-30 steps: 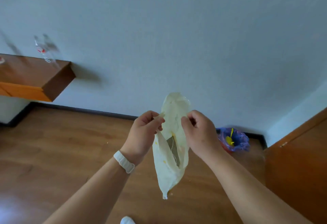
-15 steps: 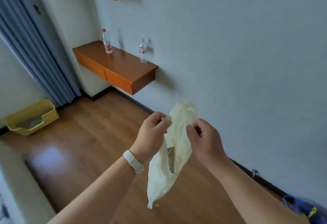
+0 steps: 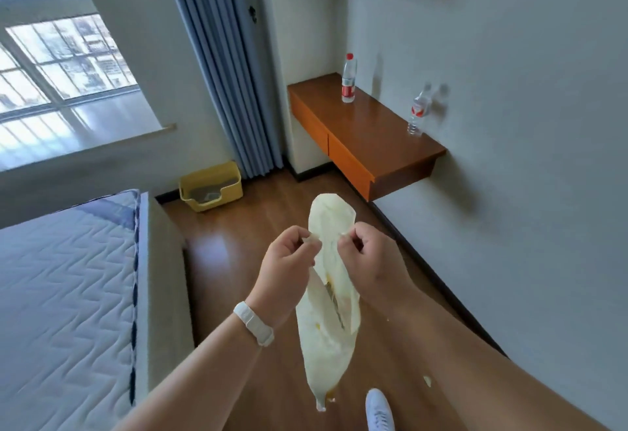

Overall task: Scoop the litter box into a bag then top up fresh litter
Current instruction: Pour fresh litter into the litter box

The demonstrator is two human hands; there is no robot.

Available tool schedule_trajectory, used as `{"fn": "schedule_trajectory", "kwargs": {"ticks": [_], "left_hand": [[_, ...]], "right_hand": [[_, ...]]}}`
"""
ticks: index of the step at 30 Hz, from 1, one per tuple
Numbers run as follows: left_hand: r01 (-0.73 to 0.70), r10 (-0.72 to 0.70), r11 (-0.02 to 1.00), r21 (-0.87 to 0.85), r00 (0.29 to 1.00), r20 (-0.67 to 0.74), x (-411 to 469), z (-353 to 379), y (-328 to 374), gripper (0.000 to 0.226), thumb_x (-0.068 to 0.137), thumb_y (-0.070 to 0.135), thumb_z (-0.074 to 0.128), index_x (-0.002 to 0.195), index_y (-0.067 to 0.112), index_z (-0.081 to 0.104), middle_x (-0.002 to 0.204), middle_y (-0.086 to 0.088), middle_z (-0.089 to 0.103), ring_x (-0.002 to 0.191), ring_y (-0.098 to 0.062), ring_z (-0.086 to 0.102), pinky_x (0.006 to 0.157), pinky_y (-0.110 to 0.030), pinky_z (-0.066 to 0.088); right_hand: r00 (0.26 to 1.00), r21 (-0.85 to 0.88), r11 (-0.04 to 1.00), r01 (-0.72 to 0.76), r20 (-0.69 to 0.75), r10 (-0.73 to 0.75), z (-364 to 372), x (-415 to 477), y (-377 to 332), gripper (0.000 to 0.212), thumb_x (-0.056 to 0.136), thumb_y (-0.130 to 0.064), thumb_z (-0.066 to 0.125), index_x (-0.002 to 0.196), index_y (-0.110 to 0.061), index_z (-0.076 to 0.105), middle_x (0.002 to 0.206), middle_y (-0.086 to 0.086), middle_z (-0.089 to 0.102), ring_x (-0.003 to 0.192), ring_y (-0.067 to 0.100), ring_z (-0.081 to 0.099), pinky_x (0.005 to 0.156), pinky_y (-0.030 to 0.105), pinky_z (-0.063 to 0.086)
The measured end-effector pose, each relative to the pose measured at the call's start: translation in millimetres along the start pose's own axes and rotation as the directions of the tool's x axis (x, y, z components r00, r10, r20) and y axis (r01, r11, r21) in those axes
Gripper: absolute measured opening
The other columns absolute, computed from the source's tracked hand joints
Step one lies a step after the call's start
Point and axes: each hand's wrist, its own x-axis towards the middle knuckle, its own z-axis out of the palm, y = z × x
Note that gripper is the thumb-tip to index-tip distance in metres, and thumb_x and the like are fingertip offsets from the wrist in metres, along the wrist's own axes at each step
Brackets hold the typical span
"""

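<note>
Bag judged thin, limp, light, likely slippery; I note left hand and right hand each pinching its mouth edge, best hold.

**One wide-angle view, worn on the head, above and behind our hands**

We look forward and steeply down along both forearms. The left hand and right hand sit close to the lens near mid-frame, with the bag hanging between them. Past the hands the view faces a room corner. The litter box is well beyond and left of the left hand, the wall desk is beyond the right hand, and the bed is left of the left forearm. Straight wall lines bend toward the frame edges.
</note>
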Motion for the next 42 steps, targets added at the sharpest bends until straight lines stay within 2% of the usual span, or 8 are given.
{"fn": "schedule_trajectory", "kwargs": {"ticks": [3, 9, 15, 20, 27, 34, 38, 42], "left_hand": [[0.020, -0.019, 1.000, 0.014, 0.996, -0.082, 37, 11, 6, 0.016, 0.091, 0.015, 0.060, 0.079, 0.005, 0.061, 0.064, 0.001, 0.050, 0.063, -0.016, 0.042, 0.059, -0.027, 0.038], [0.038, -0.050, 0.998, -0.048, 0.959, -0.278, 92, 7, 17, 0.016, 0.091, 0.014, 0.061, 0.084, 0.000, 0.061, 0.067, -0.002, 0.052, 0.063, -0.016, 0.043, 0.057, -0.028, 0.037], [0.061, -0.087, 0.995, -0.080, 0.924, -0.372, 139, -30, 8, 0.013, 0.090, 0.014, 0.060, 0.082, 0.005, 0.063, 0.068, -0.001, 0.055, 0.066, -0.011, 0.051, 0.064, -0.028, 0.042], [0.086, -0.124, 0.989, -0.117, 0.924, -0.363, 204, -73, -18, 0.013, 0.091, 0.014, 0.061, 0.083, 0.005, 0.064, 0.068, -0.002, 0.058, 0.065, -0.010, 0.053, 0.065, -0.027, 0.042], [0.109, -0.154, 0.981, -0.163, 0.941, -0.300, 317, -161, -34, 0.014, 0.092, 0.018, 0.062, 0.086, 0.007, 0.068, 0.072, -0.003, 0.062, 0.070, -0.017, 0.054, 0.068, -0.034, 0.044], [0.108, -0.131, 0.989, -0.101, 0.959, -0.252, 395, -234, -18, 0.012, 0.094, 0.020, 0.060, 0.091, 0.013, 0.070, 0.082, -0.007, 0.066, 0.076, -0.015, 0.059, 0.072, -0.029, 0.049], [0.088, -0.132, 0.983, -0.163, 0.948, -0.290, 427, -266, -18, 0.012, 0.093, 0.017, 0.061, 0.087, 0.012, 0.070, 0.076, -0.003, 0.063, 0.074, -0.015, 0.057, 0.073, -0.031, 0.048], [0.090, -0.148, 0.978, -0.186, 0.933, -0.327, 471, -289, -24, 0.012, 0.093, 0.012, 0.060, 0.089, 0.006, 0.069, 0.074, -0.004, 0.060, 0.071, -0.017, 0.052, 0.062, -0.023, 0.042]], "right_hand": [[0.996, 0.003, 0.998, 0.057, 0.064, -0.057, 0, 46, 16, 0.033, 0.096, -0.027, 0.052, 0.064, -0.018, 0.048, 0.051, -0.007, 0.044, 0.051, 0.006, 0.047, 0.042, 0.017, 0.035], [0.963, 0.024, 0.987, 0.161, 0.216, -0.162, 13, 124, 22, 0.032, 0.097, -0.030, 0.051, 0.072, -0.011, 0.054, 0.056, -0.001, 0.051, 0.056, 0.014, 0.051, 0.045, 0.025, 0.037], [0.961, 0.032, 0.984, 0.178, 0.207, -0.180, 46, 182, 14, 0.030, 0.097, -0.029, 0.052, 0.071, -0.013, 0.056, 0.057, 0.002, 0.055, 0.066, 0.019, 0.055, 0.044, 0.027, 0.040], [0.962, -0.010, 0.989, 0.149, 0.233, -0.143, 100, 245, 21, 0.032, 0.097, -0.028, 0.051, 0.073, -0.008, 0.056, 0.059, 0.008, 0.055, 0.063, 0.026, 0.053, 0.045, 0.034, 0.041], [0.954, -0.084, 0.992, 0.089, 0.293, -0.061, 197, 331, 1, 0.033, 0.097, -0.031, 0.050, 0.074, -0.008, 0.055, 0.059, 0.008, 0.056, 0.057, 0.026, 0.053, 0.042, 0.031, 0.039], [0.952, -0.065, 0.997, 0.052, 0.305, -0.030, 273, 398, -38, 0.032, 0.096, -0.030, 0.050, 0.072, -0.009, 0.053, 0.058, 0.003, 0.052, 0.051, 0.015, 0.044, 0.044, 0.028, 0.036], [0.940, -0.048, 0.998, 0.043, 0.339, -0.024, 305, 434, -46, 0.031, 0.096, -0.027, 0.053, 0.071, -0.009, 0.052, 0.054, -0.001, 0.048, 0.048, 0.008, 0.040, 0.046, 0.023, 0.034], [0.926, -0.011, 0.998, 0.054, 0.375, -0.046, 332, 478, -44, 0.030, 0.096, -0.026, 0.054, 0.071, -0.009, 0.053, 0.057, 0.003, 0.052, 0.051, 0.008, 0.041, 0.049, 0.028, 0.036]]}}
